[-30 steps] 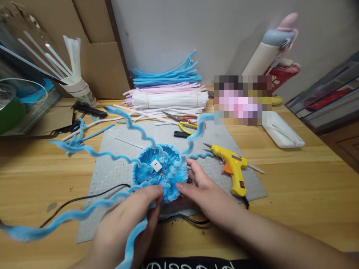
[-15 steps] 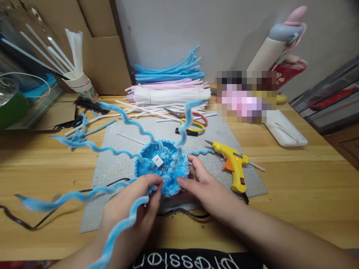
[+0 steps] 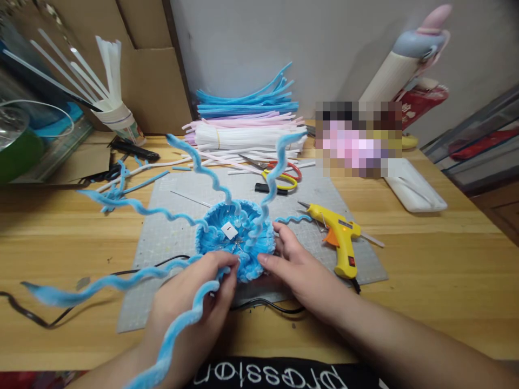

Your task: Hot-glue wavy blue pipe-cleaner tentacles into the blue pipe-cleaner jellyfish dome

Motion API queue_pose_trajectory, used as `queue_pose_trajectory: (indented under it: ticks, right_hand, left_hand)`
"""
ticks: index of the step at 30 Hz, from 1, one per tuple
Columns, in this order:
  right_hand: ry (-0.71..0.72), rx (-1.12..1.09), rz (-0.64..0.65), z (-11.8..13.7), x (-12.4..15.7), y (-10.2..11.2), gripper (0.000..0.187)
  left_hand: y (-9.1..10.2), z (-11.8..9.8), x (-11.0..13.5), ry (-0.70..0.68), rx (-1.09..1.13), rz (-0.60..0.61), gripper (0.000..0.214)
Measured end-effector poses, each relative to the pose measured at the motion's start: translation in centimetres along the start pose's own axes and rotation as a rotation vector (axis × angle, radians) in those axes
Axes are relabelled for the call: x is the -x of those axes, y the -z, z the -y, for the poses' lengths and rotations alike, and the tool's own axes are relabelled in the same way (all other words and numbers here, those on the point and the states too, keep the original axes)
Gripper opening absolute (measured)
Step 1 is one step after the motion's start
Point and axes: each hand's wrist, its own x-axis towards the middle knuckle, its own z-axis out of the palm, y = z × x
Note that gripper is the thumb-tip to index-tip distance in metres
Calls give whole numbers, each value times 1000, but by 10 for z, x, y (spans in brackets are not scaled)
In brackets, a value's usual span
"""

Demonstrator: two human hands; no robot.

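Note:
A blue bowl-shaped piece made of fuzzy pipe cleaners point(image 3: 235, 237) sits on a grey cutting mat point(image 3: 174, 237). Several wavy blue pipe-cleaner strands point(image 3: 141, 208) stick out from it in all directions. My left hand point(image 3: 194, 308) is closed, pinching one wavy strand at the near rim of the piece. My right hand point(image 3: 298, 273) holds the piece's right side, thumb and fingers curled on the rim. A small white tag lies inside the bowl.
A yellow glue gun point(image 3: 338, 237) lies right of the piece, its black cord running under my arms. Scissors point(image 3: 279, 175) and stacked blue, pink and white pipe cleaners point(image 3: 247, 127) lie behind. A cup of white sticks point(image 3: 117, 116) and cardboard stand at the back left.
The wavy strands have swung slightly as the piece was turned; the far upright strands now stand straighter. Both hands stay on the near rim.

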Motion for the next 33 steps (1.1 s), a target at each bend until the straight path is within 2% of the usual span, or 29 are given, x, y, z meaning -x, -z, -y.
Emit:
queue_pose_trajectory:
  ticks: [9,15,22,33]
  right_hand:
    - [5,18,0,2,1,0,64]
    - [9,25,-1,0,0,1,60]
    - [12,15,9,1,0,0,59]
    - [0,-15,1,2,1,0,61]
  left_hand:
    - [-2,0,1,23,4,43,13]
    - [-4,-1,-2,15,1,13,11]
    - [-4,-1,-1,46,12,33,12]
    - [-5,1,1,6,-52,65,10]
